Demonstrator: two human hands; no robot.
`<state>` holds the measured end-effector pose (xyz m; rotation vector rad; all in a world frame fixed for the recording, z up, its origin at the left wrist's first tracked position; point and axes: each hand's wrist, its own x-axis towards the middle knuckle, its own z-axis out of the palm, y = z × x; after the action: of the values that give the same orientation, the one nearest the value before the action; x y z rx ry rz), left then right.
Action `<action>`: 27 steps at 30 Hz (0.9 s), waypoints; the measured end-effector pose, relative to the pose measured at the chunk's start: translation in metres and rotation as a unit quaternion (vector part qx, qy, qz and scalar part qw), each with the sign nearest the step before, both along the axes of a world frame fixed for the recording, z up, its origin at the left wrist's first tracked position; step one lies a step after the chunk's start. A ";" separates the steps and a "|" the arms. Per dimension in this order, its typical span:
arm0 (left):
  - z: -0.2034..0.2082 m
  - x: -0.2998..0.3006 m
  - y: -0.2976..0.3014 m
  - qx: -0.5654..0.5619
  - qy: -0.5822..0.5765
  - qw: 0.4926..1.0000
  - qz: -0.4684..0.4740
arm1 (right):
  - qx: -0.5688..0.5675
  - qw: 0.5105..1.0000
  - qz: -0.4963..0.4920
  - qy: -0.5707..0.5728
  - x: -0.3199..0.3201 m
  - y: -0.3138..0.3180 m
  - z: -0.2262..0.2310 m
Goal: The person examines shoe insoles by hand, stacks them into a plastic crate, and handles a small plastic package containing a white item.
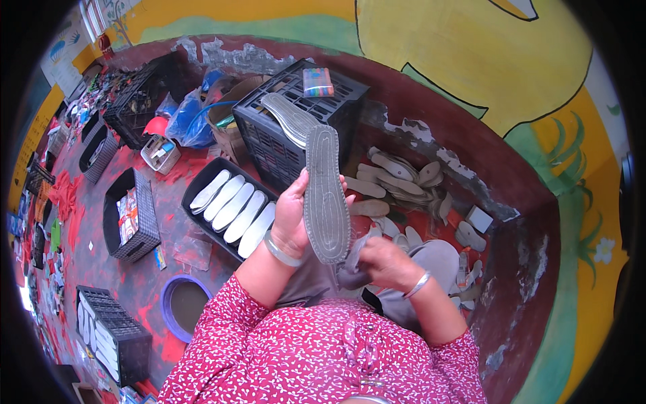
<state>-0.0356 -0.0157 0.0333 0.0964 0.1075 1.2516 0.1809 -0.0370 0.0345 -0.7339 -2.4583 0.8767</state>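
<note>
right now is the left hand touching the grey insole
Touching: the head view shows the left hand gripping the grey insole, thumb at one edge, fingertips showing past the other.

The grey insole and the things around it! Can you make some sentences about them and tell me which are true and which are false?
1. The left hand holds the grey insole. True.
2. The right hand is empty. False: it holds grey cloth.
3. White insoles lie in a black basket. True.
4. The purple tub is on the person's right. False: it is on the left.
5. A colourful pack lies on top of a black crate. True.
6. The shirt is plain blue. False: it is pinkish red with small white marks.
</note>
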 end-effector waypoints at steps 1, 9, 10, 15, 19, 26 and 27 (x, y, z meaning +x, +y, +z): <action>0.002 -0.003 0.001 0.006 0.016 1.000 0.002 | 0.008 1.000 -0.028 -0.010 0.011 0.007 -0.002; 0.000 -0.009 -0.001 -0.005 -0.022 1.000 0.005 | -0.227 0.718 -0.276 0.597 0.085 0.051 0.054; 0.000 -0.008 -0.001 -0.007 -0.023 1.000 0.005 | -0.276 0.665 -0.285 0.632 0.101 0.059 0.041; -0.007 -0.006 0.000 -0.025 -0.003 1.000 -0.012 | -0.509 0.556 -0.186 0.630 0.076 0.052 -0.003; -0.025 0.000 0.000 0.019 0.044 0.999 -0.021 | -0.468 0.605 -0.257 0.590 0.052 0.050 -0.010; -0.009 0.010 -0.010 0.003 0.258 0.965 0.034 | -0.424 0.681 -0.125 0.584 0.055 0.030 0.047; -0.008 0.009 -0.009 0.008 0.259 0.965 0.033 | -0.419 0.676 -0.128 0.593 0.056 0.029 0.046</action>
<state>-0.0265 -0.0243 0.0251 0.4363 0.5573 1.2685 0.2366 -0.0081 0.0807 -0.4506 -0.7092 1.6558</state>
